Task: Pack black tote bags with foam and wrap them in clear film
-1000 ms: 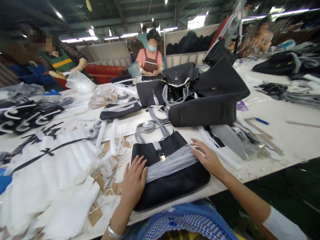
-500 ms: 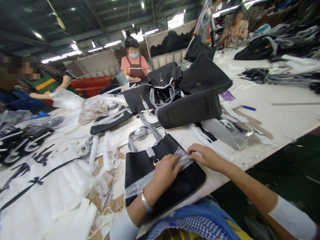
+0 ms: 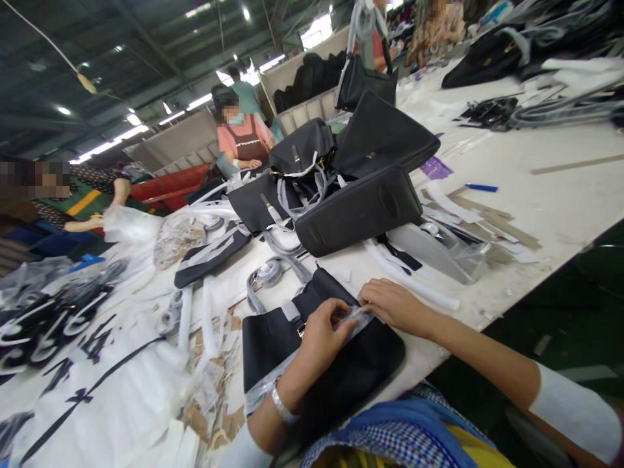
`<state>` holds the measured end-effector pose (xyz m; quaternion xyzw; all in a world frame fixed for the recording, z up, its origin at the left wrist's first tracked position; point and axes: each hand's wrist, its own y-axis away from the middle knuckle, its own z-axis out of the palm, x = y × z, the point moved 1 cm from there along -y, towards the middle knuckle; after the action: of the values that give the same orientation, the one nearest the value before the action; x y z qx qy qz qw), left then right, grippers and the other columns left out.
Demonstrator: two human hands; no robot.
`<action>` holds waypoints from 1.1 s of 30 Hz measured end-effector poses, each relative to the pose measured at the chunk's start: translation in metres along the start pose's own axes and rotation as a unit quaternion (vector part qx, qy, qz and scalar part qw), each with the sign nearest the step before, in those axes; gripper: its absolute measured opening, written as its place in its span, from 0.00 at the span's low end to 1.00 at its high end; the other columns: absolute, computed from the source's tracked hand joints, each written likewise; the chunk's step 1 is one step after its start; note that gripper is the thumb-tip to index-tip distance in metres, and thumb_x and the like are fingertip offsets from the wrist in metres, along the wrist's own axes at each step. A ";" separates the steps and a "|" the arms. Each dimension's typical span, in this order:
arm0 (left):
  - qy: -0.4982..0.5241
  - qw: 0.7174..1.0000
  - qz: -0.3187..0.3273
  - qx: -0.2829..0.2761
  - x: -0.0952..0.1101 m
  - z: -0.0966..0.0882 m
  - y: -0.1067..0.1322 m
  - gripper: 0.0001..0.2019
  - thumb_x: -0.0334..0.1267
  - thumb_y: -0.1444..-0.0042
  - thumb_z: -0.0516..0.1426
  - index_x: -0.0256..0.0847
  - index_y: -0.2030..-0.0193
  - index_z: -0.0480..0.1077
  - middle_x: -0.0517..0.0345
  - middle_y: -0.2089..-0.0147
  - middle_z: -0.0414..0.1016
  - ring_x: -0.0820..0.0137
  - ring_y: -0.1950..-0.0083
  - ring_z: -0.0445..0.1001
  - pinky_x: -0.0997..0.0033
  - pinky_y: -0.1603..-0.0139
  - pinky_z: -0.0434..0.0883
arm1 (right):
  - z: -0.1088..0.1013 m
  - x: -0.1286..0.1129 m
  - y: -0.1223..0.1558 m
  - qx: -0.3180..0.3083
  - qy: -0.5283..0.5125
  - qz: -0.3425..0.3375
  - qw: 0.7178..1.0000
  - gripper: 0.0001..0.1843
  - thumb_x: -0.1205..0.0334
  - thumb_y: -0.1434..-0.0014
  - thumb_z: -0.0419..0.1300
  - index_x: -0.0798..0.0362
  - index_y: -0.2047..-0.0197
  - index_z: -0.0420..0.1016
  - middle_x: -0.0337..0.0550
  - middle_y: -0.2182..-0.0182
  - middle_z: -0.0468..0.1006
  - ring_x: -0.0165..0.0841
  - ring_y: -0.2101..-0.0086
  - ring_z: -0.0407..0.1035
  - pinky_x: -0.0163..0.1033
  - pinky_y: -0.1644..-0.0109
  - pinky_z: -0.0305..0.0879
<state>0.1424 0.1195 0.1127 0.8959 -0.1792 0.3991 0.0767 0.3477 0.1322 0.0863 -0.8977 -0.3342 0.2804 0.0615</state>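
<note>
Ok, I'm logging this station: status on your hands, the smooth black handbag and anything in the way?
Left hand and right hand at the translucent plastic strip. Handbag lying flat beneath. Left forearm covers part of it.

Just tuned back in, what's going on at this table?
The person's left hand and right hand are close together, fingers at a clear plastic strip that runs across a black handbag. The handbag lies on the white table, with more black bags piled just beyond it.
</note>
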 end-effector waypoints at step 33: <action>-0.216 0.971 0.034 0.098 -0.039 -0.034 0.115 0.26 0.44 0.32 0.50 0.44 0.30 0.55 0.50 0.29 0.59 0.63 0.28 0.57 0.55 0.31 0.63 | 0.018 -0.032 0.018 -0.044 0.077 -0.051 0.995 0.37 0.49 0.34 0.54 0.45 0.27 0.45 0.48 0.29 0.50 0.48 0.31 0.44 0.66 0.31 0.45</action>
<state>0.0510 0.0331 0.1065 0.9574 -0.1819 0.2144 -0.0652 0.3278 0.0969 0.0807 -0.9002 -0.3858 0.1923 0.0617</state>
